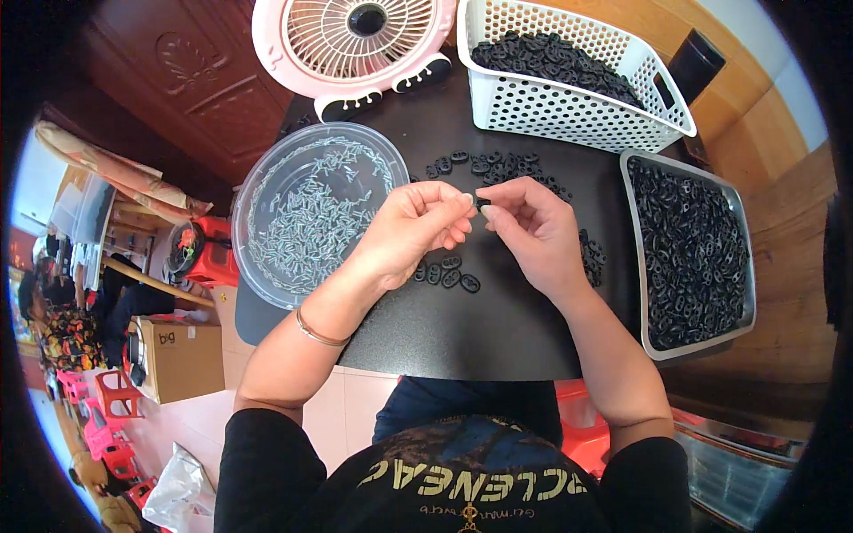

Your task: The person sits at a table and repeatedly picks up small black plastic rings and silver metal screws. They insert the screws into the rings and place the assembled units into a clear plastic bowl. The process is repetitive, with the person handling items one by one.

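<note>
My left hand (418, 220) and my right hand (533, 226) meet fingertip to fingertip over the middle of the dark table. Between the right thumb and fingers is a small black plastic piece (482, 202), mostly covered. The left thumb and forefinger are pinched together beside it; what they hold, if anything, is hidden. Below the hands lie several black oval pieces with two holes (451, 277), like cord-lock parts. More black pieces (506, 166) are scattered just beyond the fingers. Close to the left forearm stands a round clear tub (244, 226) with many small silvery springs (311, 226).
A white perforated basket (560, 122) full of black parts stands at the back right. Along the right edge is a metal tray (630, 231) heaped with small black pieces. A pink fan (311, 80) sits at the back left of the table (498, 338). A cardboard box (187, 362) is on the floor.
</note>
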The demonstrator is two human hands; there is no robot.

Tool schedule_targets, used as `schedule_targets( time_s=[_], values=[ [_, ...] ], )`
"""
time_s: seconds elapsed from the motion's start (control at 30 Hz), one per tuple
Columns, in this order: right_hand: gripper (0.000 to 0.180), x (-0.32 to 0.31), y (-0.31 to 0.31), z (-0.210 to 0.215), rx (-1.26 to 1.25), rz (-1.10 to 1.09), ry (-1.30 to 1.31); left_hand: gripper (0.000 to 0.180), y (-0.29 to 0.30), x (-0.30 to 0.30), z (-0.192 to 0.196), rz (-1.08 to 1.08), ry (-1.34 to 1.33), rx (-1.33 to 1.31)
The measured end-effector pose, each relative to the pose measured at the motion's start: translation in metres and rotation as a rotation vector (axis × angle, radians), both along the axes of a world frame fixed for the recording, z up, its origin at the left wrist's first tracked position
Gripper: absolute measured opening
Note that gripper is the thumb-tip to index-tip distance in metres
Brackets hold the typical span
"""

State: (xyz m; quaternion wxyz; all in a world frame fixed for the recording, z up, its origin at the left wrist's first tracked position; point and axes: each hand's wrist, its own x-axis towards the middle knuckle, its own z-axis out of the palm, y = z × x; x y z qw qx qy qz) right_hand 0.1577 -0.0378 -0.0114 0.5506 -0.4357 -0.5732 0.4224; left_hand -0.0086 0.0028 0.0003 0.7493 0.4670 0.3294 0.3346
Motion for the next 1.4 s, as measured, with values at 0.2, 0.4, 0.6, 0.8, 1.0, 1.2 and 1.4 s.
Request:
schedule_targets(
  time_s=[0.2,0.4,0.6,0.8,1.0,1.2,1.4],
  values=[
    [0.014,0.0,-0.001,0.007,-0.107,0.026,0.001,0.009,-0.002,-0.001,-0.003,0.035,0.065,0.167],
    [0.015,0.006,0.001,0.004,-0.205,0.114,0.123,0.007,-0.005,0.001,0.001,0.064,0.185,0.34],
    [0.016,0.008,0.001,0.004,-0.416,0.212,0.373,0.007,-0.008,0.0,-0.001,0.127,0.415,0.685],
    [0.016,0.005,0.002,0.005,-0.232,0.163,0.274,0.011,-0.006,0.002,0.003,0.075,0.223,0.435],
    [0.024,0.006,0.001,0.008,-0.325,0.251,0.442,0.015,-0.003,0.0,0.004,0.065,0.066,0.273],
    [0.038,0.007,-0.002,0.007,-0.541,0.449,0.844,0.019,-0.007,0.002,0.005,-0.03,-0.051,0.29],
    [0.037,0.006,0.0,0.006,-0.626,0.565,1.007,0.018,-0.007,0.004,0.0,-0.051,-0.141,0.225]
  ],
)
